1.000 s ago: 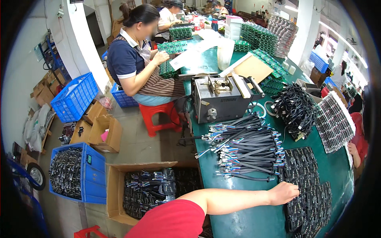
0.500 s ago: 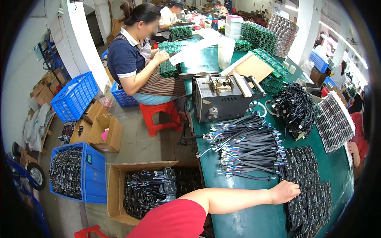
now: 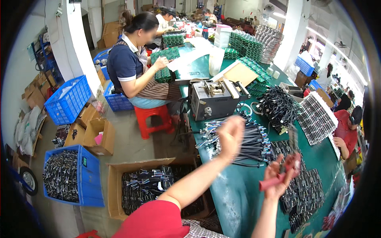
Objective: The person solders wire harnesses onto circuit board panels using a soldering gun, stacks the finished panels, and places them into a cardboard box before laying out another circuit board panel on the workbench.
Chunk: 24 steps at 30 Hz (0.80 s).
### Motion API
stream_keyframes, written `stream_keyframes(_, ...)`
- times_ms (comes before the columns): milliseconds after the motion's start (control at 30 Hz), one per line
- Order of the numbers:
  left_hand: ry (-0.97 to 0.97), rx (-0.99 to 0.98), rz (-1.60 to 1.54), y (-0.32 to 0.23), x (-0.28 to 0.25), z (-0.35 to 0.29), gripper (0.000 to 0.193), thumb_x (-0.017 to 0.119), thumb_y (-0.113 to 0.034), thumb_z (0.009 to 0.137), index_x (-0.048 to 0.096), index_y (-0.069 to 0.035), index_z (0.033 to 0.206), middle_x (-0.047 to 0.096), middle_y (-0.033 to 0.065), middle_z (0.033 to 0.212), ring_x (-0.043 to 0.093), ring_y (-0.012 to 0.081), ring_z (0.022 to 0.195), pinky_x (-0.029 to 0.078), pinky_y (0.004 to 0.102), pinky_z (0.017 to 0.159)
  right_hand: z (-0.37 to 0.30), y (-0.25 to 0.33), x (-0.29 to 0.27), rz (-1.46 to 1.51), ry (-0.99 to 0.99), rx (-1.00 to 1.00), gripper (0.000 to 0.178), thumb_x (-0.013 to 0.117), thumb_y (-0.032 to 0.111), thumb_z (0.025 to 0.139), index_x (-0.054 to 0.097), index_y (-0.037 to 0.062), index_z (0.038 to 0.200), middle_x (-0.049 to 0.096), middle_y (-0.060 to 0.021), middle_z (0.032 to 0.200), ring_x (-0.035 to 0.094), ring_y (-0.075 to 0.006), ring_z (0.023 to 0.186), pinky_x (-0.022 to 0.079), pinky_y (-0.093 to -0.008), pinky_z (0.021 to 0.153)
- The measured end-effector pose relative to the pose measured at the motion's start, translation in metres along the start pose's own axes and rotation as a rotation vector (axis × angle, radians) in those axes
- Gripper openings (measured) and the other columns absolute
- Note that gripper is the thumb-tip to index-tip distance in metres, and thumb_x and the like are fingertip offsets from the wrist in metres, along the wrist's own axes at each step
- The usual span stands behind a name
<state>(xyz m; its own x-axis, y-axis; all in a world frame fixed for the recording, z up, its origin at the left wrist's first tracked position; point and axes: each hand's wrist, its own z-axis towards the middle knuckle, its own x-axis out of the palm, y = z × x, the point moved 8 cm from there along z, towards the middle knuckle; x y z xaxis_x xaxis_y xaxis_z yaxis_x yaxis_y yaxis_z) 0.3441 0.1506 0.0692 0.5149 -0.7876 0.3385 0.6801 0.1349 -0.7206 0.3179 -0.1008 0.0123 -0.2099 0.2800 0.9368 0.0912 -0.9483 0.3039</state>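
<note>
My left hand is raised over the pile of black cables with bared coloured wire ends. Motion smears its fingers, and nothing can be made out in it. My right hand is turned palm up, its fingers round a red-handled hand tool with a grey metal end. Blur hides the tool's exact kind. Below and beside that hand lie stacked panels of small black boards on the green table.
A grey bench machine stands beyond the cables. Right of it are a heap of black cords and a sheet of metallic parts. An open carton and a blue crate sit at left. Co-workers sit around the table.
My left hand has left the black boards and swung up and left over the cables. My right hand has come into view with the red-handled tool. The whole view has shifted slightly.
</note>
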Motion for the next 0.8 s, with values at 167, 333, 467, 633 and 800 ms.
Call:
stream_keyframes(167, -0.504, -0.124, 0.277, 0.107, -0.174, 0.181, 0.02, 0.047, -0.011, 0.085, 0.057, 0.003, 0.097, 0.06, 0.0128, 0.093, 0.056, 0.0198, 0.086, 0.042, 0.0311, 0.078, 0.027, -0.087, -0.009, 0.082, 0.026, 0.158, 0.05, 0.054, 0.05, 0.079, 0.047, 0.0238, 0.121, 0.051, -0.0023, 0.121, 0.051, -0.023, 0.104, 0.039, -0.045, 0.089)
stream_keyframes(333, -0.462, -0.649, -0.033, 0.216, -0.21, 0.256, 0.046, 0.049, -0.04, 0.086, 0.046, -0.013, 0.124, 0.044, 0.0038, 0.129, 0.039, 0.0229, 0.118, 0.031, 0.0495, 0.092, 0.028, -0.107, -0.036, -0.018, -0.156, 0.216, 0.042, 0.049, 0.053, 0.08, 0.055, 0.0259, 0.111, 0.056, 0.0012, 0.114, 0.052, -0.0199, 0.1, 0.041, -0.0433, 0.084)
stream_keyframes(467, -0.317, -0.585, -0.309, 0.244, -0.185, 0.298, 0.037, 0.049, -0.037, 0.086, 0.041, -0.026, 0.121, 0.043, -0.0028, 0.122, 0.041, 0.0299, 0.107, 0.039, 0.0424, 0.077, 0.029, -0.107, -0.043, 0.015, -0.246, 0.23, 0.043, 0.05, 0.052, 0.08, 0.053, 0.0234, 0.111, 0.053, -0.0017, 0.116, 0.053, -0.0214, 0.098, 0.042, -0.0447, 0.084)
stream_keyframes(633, -0.272, -0.221, -0.417, 0.244, -0.185, 0.355, 0.015, 0.053, -0.008, 0.084, 0.055, -0.007, 0.099, 0.059, 0.003, 0.089, 0.058, 0.0134, 0.073, 0.047, 0.0221, 0.059, 0.03, -0.107, -0.048, -0.016, -0.294, 0.234, 0.043, 0.048, 0.053, 0.081, 0.054, 0.0235, 0.111, 0.055, -0.0024, 0.115, 0.052, -0.0216, 0.099, 0.042, -0.0444, 0.082)
stream_keyframes(800, -0.285, -0.524, -0.173, 0.225, -0.175, 0.331, 0.024, 0.057, 0.001, 0.071, 0.059, -0.007, 0.093, 0.062, 0.0056, 0.076, 0.06, 0.0158, 0.061, 0.044, 0.0246, 0.046, 0.031, -0.108, -0.047, 0.0, -0.268, 0.246, 0.044, 0.047, 0.053, 0.081, 0.053, 0.0222, 0.112, 0.054, -0.0035, 0.116, 0.052, -0.022, 0.099, 0.042, -0.0443, 0.082)
